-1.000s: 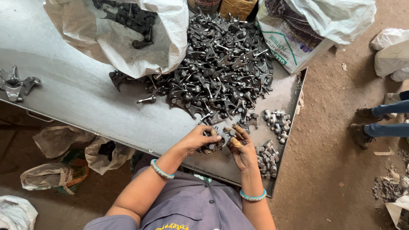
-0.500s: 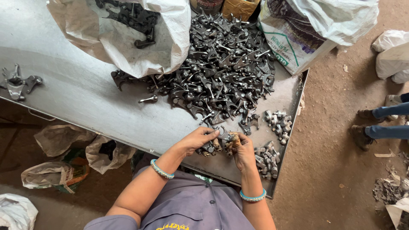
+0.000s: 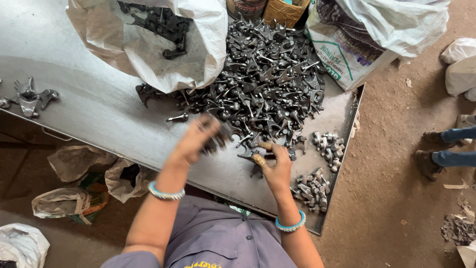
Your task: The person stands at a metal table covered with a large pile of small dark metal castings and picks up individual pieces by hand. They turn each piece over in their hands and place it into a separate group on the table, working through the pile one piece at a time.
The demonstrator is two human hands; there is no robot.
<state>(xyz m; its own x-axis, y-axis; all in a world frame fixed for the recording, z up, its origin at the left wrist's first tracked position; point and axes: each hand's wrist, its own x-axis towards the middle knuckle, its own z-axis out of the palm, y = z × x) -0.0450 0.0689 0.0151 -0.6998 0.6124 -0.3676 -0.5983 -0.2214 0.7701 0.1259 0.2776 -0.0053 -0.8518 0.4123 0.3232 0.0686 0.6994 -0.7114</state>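
Note:
A big heap of dark forged metal parts [image 3: 267, 79] covers the far right of a steel-topped table [image 3: 89, 109]. My left hand [image 3: 198, 141] is blurred with motion just left of the heap's near edge and is closed on a few dark parts. My right hand [image 3: 275, 166] rests near the table's front edge and pinches a small dark part [image 3: 258, 159] between thumb and fingers. Both wrists wear turquoise bangles.
An open white sack [image 3: 163, 44] with more parts lies at the back. Two clusters of small light metal pieces [image 3: 317, 171] sit right of my right hand. A printed sack [image 3: 357, 44] stands at the table's far right. Another person's legs [image 3: 446, 149] are on the dirt floor.
My left hand has swung away from my right hand to the left and upward with parts in it. My right hand stays near the front edge.

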